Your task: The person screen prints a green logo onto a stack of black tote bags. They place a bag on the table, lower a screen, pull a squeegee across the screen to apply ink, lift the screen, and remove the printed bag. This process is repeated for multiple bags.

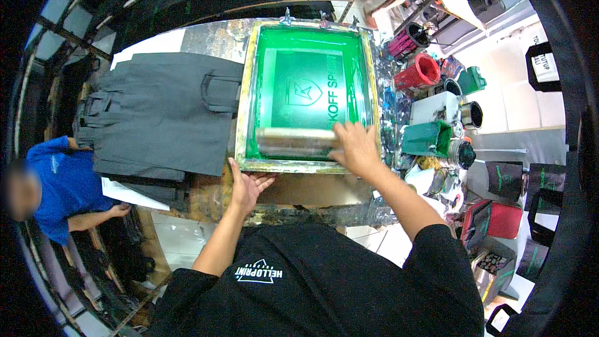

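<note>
While your right hand [355, 146] lies closed over the right end of the squeegee [298, 140], fingers wrapped across its pale handle, your left hand [246, 186] is spread flat with the fingers fanned, pressing against the near rail of the screen frame [244, 112] at its lower left corner. That squeegee sits crosswise at the near edge of the green mesh [306, 62], just inside the frame's front rail. You have the frame lying flat on the worktop [212, 37], whose surface is smeared with old ink. Just to the left of the frame lies a stack of dark grey tote bags [156, 112], handles showing, one edge tucked under the frame's side. To your right, well apart from your hands, stand a red bucket [419, 72], a green tub [427, 138] and several open ink cans [471, 114]. At the far left, a person in a blue shirt [62, 184] rests a hand on white paper [128, 195].
</note>
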A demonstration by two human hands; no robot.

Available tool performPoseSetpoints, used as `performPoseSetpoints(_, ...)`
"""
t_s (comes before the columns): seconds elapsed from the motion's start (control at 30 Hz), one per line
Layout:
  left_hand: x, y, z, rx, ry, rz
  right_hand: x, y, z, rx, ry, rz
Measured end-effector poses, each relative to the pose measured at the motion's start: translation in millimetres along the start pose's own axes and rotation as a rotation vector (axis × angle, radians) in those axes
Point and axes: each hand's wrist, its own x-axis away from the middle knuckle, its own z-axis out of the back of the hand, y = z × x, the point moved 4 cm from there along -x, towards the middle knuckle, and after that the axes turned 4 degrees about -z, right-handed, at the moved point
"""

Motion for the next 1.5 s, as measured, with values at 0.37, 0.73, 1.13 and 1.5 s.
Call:
performPoseSetpoints(0.37, -8, -7, 10, 0.003, -0.043, 0.056, -101, 25, -24, 0.049, 0.28, -0.001)
performPoseSetpoints(0.73, -14, -9, 13, -0.013, -0.072, 0.11, -284, 90, -12, 0.132, 0.362, 0.002)
performPoseSetpoints(1.13, -55, 51, 17, -0.74, -0.418, 0.38, -311, 106, 12, 0.121, 0.376, 0.006)
performPoseSetpoints(1.5, -276, 209, -192, -1.917, -0.007, -1.356, -297, 88, -21, 0.231, 0.472, 0.01)
